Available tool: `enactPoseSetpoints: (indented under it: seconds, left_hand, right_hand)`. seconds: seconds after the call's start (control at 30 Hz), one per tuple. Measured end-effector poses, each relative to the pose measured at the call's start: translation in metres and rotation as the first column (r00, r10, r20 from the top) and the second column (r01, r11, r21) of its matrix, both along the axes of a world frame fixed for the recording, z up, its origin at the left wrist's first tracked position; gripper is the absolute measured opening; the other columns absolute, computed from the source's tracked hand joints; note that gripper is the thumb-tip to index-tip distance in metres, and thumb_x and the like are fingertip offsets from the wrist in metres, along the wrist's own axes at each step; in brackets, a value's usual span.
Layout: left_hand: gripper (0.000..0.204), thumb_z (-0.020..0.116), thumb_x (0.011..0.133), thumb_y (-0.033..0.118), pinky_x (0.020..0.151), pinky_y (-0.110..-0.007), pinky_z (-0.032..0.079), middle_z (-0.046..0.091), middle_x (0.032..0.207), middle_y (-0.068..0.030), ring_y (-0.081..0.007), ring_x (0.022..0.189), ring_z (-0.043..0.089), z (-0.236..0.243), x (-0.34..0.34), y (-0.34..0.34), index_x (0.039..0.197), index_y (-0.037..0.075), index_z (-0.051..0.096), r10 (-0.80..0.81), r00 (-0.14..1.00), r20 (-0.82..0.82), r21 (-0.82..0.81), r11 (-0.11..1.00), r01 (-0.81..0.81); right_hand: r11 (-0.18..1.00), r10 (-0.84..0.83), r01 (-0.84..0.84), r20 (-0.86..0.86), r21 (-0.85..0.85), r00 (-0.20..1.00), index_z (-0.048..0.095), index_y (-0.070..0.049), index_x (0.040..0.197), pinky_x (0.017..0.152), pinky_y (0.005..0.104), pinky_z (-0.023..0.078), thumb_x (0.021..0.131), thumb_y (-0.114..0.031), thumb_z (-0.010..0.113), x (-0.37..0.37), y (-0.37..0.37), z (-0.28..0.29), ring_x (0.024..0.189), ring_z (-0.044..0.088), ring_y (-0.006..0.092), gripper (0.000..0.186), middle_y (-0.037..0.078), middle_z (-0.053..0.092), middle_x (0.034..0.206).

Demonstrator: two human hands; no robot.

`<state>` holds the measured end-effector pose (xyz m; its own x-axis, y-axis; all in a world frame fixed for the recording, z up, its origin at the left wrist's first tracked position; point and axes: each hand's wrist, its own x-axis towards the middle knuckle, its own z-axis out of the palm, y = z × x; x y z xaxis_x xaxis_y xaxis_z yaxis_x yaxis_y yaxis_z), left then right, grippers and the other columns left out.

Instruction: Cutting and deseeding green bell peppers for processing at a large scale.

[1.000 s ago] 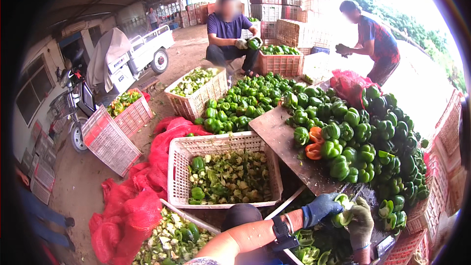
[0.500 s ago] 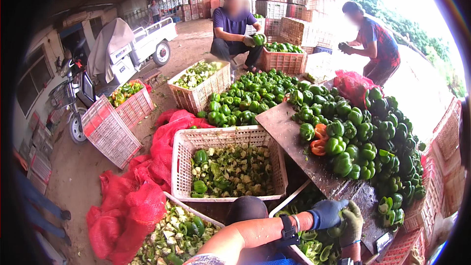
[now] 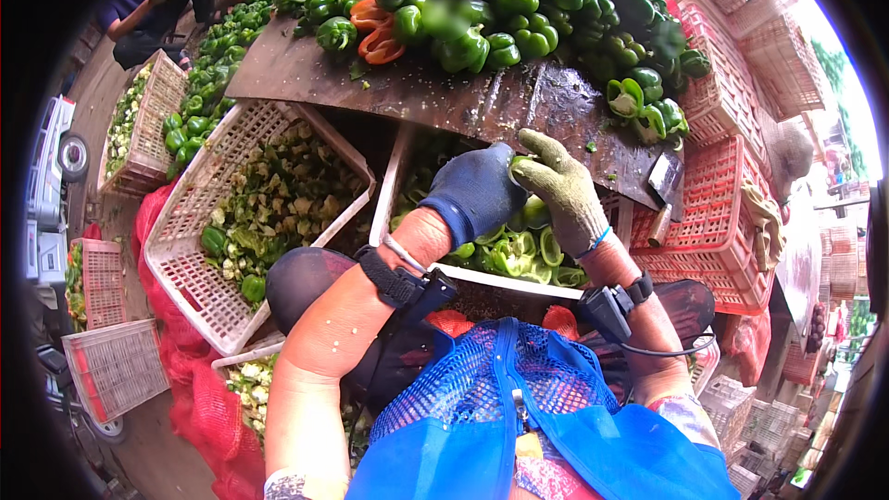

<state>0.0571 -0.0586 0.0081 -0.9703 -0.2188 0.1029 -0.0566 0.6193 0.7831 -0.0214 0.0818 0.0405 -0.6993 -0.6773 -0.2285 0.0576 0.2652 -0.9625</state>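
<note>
My left hand point(image 3: 477, 193), in a dark blue glove, and my right hand point(image 3: 561, 190), in a yellowish-green glove, meet above a pale-rimmed crate. Both are closed around a piece of green pepper point(image 3: 520, 163), mostly hidden by the gloves. Cut pepper pieces point(image 3: 523, 255) lie in the crate below. Ahead, whole green peppers point(image 3: 463, 48) are heaped on a dark wet board point(image 3: 407, 104), with an orange pepper point(image 3: 378, 32) among them. On the board's right edge rests a wide-bladed knife point(image 3: 664, 176), its handle pointing toward me.
A crate of pepper cores point(image 3: 167, 264) stands at my left, beside red mesh sacking point(image 3: 199, 389). Red crates point(image 3: 704, 245) are on the right, with others stacked behind. At the far left a co-worker point(image 3: 139, 9) sits holding a pepper near another crate point(image 3: 153, 125).
My view has swung down and to the right, bringing my lap and both forearms into sight. My hands remain together over the crate.
</note>
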Motion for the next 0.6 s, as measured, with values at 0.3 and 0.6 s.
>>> enactPoseSetpoints:
  seconds: [0.3,0.6]
  left_hand:
    - [0.029,0.066,0.083,0.024,0.076,-0.043,0.056,0.071,0.090,-0.0199,-0.0323,0.085,0.071,-0.027,0.000,-0.003,0.103,0.003,0.069,0.267,0.951,0.159,0.126,0.949,-0.288]
    - [0.025,0.067,0.080,0.021,0.071,-0.047,0.053,0.070,0.090,-0.0207,-0.0370,0.081,0.070,-0.026,-0.005,0.001,0.096,0.003,0.068,0.170,0.968,0.185,0.069,0.980,-0.185]
  right_hand:
    - [0.968,-0.189,0.221,0.233,-0.119,0.954,0.057,0.002,0.134,0.081,0.0251,0.052,0.090,-0.019,0.068,0.021,-0.004,-0.033,0.097,0.063,0.0115,0.050,0.010,0.067,0.114]
    - [0.990,-0.137,0.137,0.019,0.031,0.990,0.058,0.003,0.131,0.067,0.0284,0.054,0.088,-0.023,0.070,0.008,-0.009,-0.025,0.075,0.064,0.0128,0.052,0.011,0.071,0.099]
